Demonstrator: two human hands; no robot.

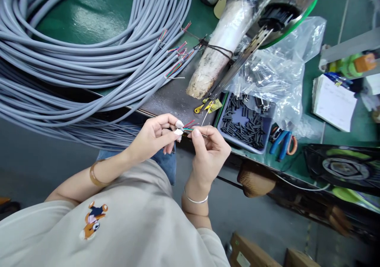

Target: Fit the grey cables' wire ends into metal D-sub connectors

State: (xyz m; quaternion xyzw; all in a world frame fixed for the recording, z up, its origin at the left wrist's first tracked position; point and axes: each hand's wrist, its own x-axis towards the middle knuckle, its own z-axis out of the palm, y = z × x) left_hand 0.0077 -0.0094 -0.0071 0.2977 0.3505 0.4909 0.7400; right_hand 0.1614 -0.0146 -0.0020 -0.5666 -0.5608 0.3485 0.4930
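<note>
Thin coloured wires (187, 129), red and green among them, stretch between my two hands at the near edge of the bench. My left hand (160, 134) pinches them at their left side, with white covering on the thumb and a fingertip. On the right, my right hand (208, 146) has thumb and forefinger closed on the wire ends. Just beyond my fingers, a thin white strand hangs below a metal bar (242, 63) and a yellow tag (212, 105). Grey cables (118, 77) lie coiled at the left, several with stripped, coloured ends.
A tray (218, 120) of short black tubes sits right of my hands. Beside it are blue-handled pliers (279, 144), clear plastic bags (282, 69), a paper pad (335, 102) and a black fan-like object (344, 168). A wrapped white roll (219, 49) leans above. Cardboard boxes (252, 253) stand below.
</note>
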